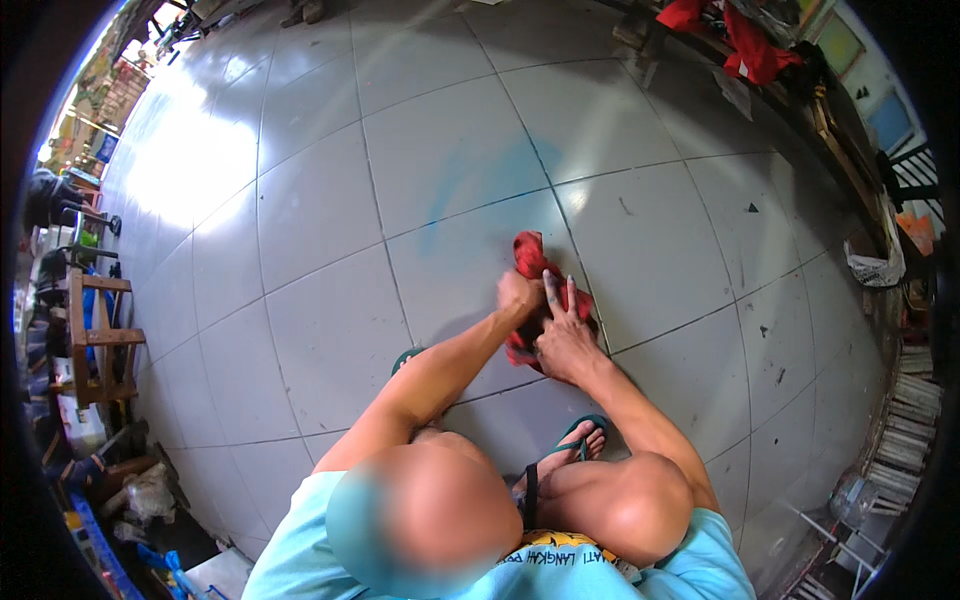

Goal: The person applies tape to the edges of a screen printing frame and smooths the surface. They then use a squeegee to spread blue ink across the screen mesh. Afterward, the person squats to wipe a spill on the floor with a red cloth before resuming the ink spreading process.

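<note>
A crumpled red cloth [528, 253] is bunched up on the grey tiled floor in front of my knees. My left hand [517, 293] is closed around its upper part, fingers curled in. Over the cloth's right side lies my right hand [567, 338], with two fingers stretched apart in a V and dark stains on their tips. Its other fingers look bent and are partly hidden. More of the red cloth shows below and between the hands. Just beyond it, a faint blue smear [490, 180] spreads across the tiles.
My sandalled foot [585, 437] is close behind my right hand. A wooden stool [105, 338] and assorted clutter line the left side. On the right stand a bench with red fabric [755, 50], a crumpled white plastic bag [873, 262] and a stack of slats [903, 420].
</note>
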